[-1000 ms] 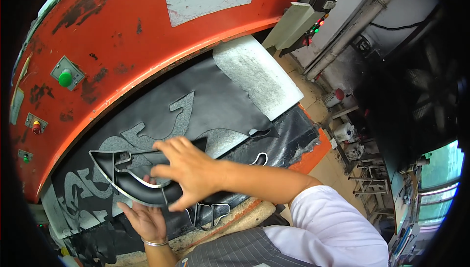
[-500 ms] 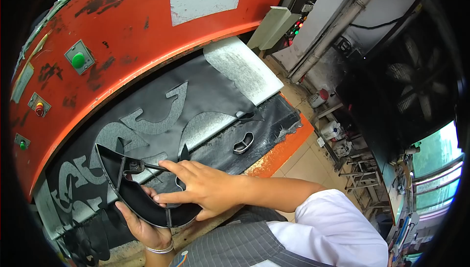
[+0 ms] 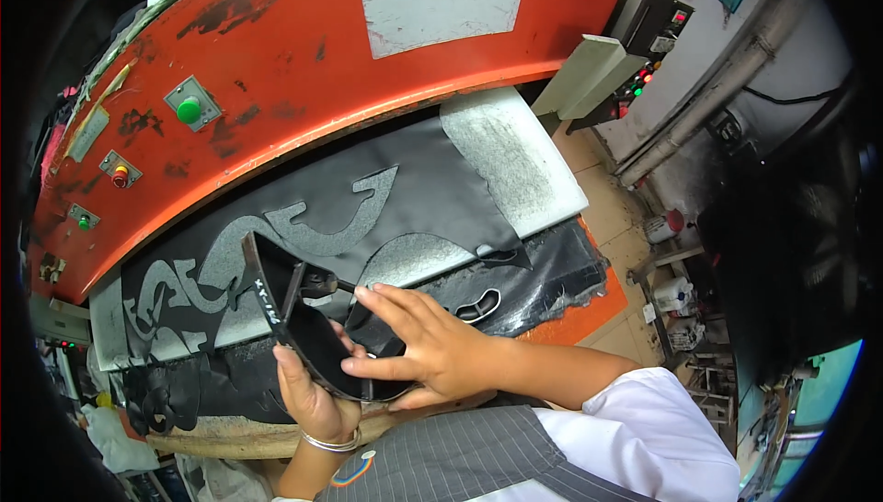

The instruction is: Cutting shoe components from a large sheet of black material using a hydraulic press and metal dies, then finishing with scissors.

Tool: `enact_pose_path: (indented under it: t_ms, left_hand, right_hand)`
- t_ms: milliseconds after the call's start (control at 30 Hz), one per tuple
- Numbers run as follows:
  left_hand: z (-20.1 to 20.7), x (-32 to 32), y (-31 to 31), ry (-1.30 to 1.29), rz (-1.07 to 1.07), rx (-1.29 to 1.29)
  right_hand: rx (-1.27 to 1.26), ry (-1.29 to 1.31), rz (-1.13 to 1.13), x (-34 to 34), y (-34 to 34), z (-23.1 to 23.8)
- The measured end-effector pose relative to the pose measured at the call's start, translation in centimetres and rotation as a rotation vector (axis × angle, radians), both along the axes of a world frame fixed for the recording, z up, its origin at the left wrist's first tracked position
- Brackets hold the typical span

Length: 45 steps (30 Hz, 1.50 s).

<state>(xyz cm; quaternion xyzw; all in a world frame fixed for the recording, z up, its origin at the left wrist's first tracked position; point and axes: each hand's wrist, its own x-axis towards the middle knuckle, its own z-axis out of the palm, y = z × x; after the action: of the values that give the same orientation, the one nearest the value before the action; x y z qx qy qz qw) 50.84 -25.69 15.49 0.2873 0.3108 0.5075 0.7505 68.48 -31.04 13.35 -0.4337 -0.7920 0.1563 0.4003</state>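
A dark, curved steel cutting die (image 3: 313, 341) with tall walls and cross-braces is held tilted over the front of the press bed. My left hand (image 3: 317, 401) grips its lower left wall, thumb outside and some fingertips showing within the frame. Across the right end of the die lies my right hand (image 3: 446, 346), fingers spread over its edges and gripping it. Behind the die, a black sheet of leather-like material (image 3: 441, 189) with curved shapes cut out of it covers part of a white cutting board (image 3: 520, 152). A small curved die (image 3: 478, 307) rests right of my right hand.
The orange press (image 3: 276, 51) with green button (image 3: 189, 110) and red button (image 3: 120, 176) spans the back. A control box (image 3: 644, 23) with lit lamps stands at the far right. Black scraps (image 3: 175, 401) hang at the front left. A wooden ledge (image 3: 230, 438) runs along the front.
The view has shifted, so the press and board sit further right and lower in the picture. The die is turned more upright, showing its outer left wall. Both hands keep hold of it.
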Motion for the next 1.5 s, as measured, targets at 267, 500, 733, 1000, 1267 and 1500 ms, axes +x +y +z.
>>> enact_pose_path:
  t_ms: [267, 500, 733, 1000, 1267, 1500]
  left_hand:
    - [1.1, 6.8, -2.3, 0.159, 0.018, 0.103]
    - [1.7, 8.4, -3.1, 0.282, 0.239, -0.02]
    - [-1.4, 4.8, 0.2, 0.286, 0.331, -0.075]
    - [-7.5, -10.4, 4.0, 1.493, 0.178, 0.344]
    - [-4.2, -5.6, 8.7, 1.144, 0.099, 0.465]
    - [-3.7, 4.6, 13.8, 1.216, -0.157, 0.75]
  right_hand:
    - [-0.031, 0.021, 0.002, 4.6, -0.8, 0.2]
    - [0.449, -0.009, -0.1, 4.9, -1.7, -2.5]
    - [0.151, 0.198, 0.09, 6.8, -0.2, -0.5]
    - [-0.248, -0.355, -0.429, 11.7, 6.0, -1.0]
    - [-0.441, -0.544, -0.49, 11.7, 11.3, -4.6]
    - [-0.35, -0.587, -0.584, 11.5, 13.6, -7.3]
